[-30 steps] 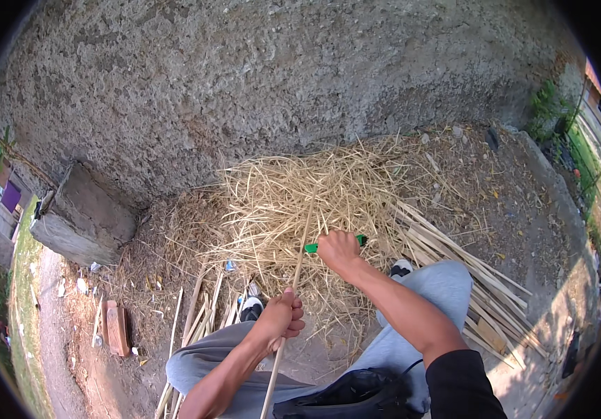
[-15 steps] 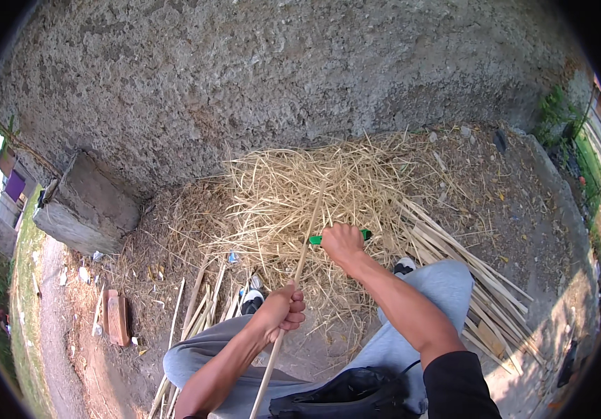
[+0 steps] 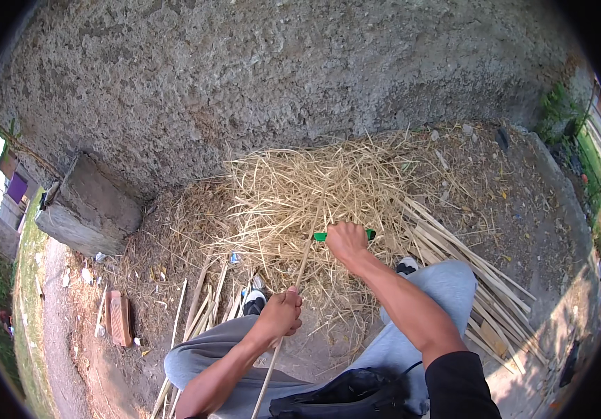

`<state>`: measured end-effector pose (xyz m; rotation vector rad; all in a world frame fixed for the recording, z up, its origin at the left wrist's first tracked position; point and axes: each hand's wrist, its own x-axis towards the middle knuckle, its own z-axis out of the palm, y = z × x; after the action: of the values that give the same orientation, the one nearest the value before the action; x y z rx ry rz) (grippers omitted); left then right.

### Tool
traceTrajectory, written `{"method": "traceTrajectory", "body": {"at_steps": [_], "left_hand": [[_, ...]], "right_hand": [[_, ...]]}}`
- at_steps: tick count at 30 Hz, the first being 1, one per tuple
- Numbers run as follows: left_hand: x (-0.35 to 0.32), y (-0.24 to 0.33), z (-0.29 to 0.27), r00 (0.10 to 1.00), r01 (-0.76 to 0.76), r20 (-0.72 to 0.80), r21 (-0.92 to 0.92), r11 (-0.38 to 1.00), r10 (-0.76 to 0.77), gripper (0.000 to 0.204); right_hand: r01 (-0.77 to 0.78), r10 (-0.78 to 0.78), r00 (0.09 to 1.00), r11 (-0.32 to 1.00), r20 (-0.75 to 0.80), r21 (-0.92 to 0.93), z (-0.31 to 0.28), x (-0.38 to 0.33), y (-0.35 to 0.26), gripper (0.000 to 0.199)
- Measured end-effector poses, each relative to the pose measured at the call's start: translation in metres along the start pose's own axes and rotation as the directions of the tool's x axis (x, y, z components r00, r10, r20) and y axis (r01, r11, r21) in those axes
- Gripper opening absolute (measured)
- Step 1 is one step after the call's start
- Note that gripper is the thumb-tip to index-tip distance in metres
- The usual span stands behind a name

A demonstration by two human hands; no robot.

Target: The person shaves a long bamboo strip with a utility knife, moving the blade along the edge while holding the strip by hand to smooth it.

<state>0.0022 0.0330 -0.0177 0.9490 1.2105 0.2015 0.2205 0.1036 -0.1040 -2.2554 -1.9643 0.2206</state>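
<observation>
held stick (image 3: 304, 262), shavings heap (image 3: 279, 192) (slats (image 3: 497, 300) alongside), wall (image 3: 300, 77)

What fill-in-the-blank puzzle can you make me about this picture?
The tool in the right hand looks mostly ____.
In the picture, the left hand, gripping a long pale strip, is (higher/lower) ____ than the right.
Behind the pale shavings stands a rough grey ____.

Missing words: green; lower; wall.
</observation>
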Motion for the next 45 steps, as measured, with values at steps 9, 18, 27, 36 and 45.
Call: {"method": "traceTrajectory", "body": {"at_steps": [9,18,27,36,45], "left_hand": [[0.004,-0.056,-0.001,0.91,-0.234,-0.079,0.711,0.664,0.406,0.051],[-0.007,-0.038,-0.048,0.977,-0.205,-0.015,0.227,0.952,0.214,0.048],[-0.001,-0.028,-0.026,0.969,-0.246,0.013,0.074,0.966,0.246,0.045],[-0.008,-0.014,-0.007,0.979,-0.06,0.194,-0.015,0.998,0.062,0.045],[0.012,-0.044,-0.005,0.855,-0.513,0.079,0.274,0.814,0.512,0.043]], "right_hand": [[-0.26,0.268,0.954,0.963,-0.133,0.071,-0.001,0.013,0.048,0.018],[-0.396,0.454,0.89,0.823,-0.052,0.407,-0.046,-0.017,0.038,0.018],[-0.012,0.095,0.976,0.922,-0.195,0.387,-0.053,-0.052,-0.017,0.014],[-0.097,0.132,0.984,0.959,-0.116,0.268,-0.055,-0.047,-0.005,0.016],[-0.108,0.143,0.98,0.967,-0.142,0.232,-0.066,-0.049,-0.006,0.016]]}}
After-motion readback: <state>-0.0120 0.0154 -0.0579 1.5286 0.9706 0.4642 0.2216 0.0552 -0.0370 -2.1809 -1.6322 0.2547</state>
